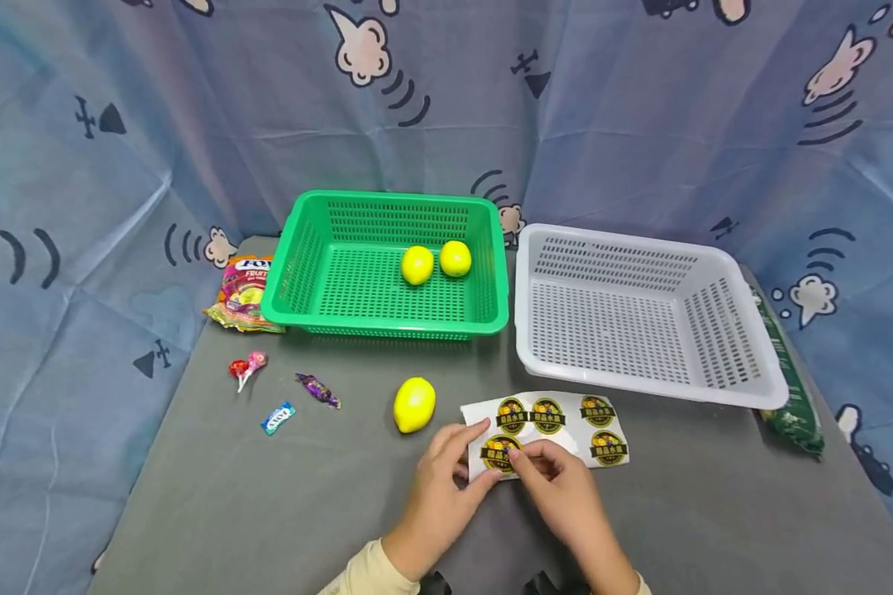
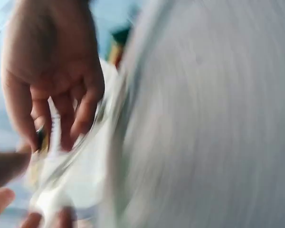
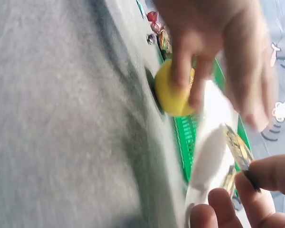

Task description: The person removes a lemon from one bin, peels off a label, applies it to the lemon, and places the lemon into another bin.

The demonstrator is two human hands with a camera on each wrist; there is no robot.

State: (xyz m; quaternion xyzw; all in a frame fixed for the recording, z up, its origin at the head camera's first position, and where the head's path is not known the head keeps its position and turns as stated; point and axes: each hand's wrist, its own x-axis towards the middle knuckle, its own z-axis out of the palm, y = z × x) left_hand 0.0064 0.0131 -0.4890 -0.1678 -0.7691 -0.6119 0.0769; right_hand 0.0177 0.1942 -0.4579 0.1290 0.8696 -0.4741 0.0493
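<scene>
My right hand (image 1: 561, 496) pinches a round black-and-gold sticker (image 1: 497, 453) by its edge, between thumb and fingers. In the right wrist view the sticker (image 3: 236, 145) stands tilted, lifted off the white sheet (image 3: 213, 126). My left hand (image 1: 435, 492) grips the left end of the sticker sheet (image 1: 576, 438), index finger and thumb reaching over its edge. Several more stickers of the same design show on the sheet. A yellow lemon (image 1: 414, 405) lies on the table just beyond my left hand. Motion blurs the left wrist view, where the right hand (image 2: 57, 71) hangs above the sheet.
A green basket (image 1: 384, 322) with two lemons (image 1: 417, 265) stands at the back, beside a white basket (image 1: 651, 380). To the left are a candy bag (image 1: 244, 302), lollipops (image 1: 249, 366) and wrapped candies (image 1: 317, 389). A green package (image 1: 792, 397) lies at the right.
</scene>
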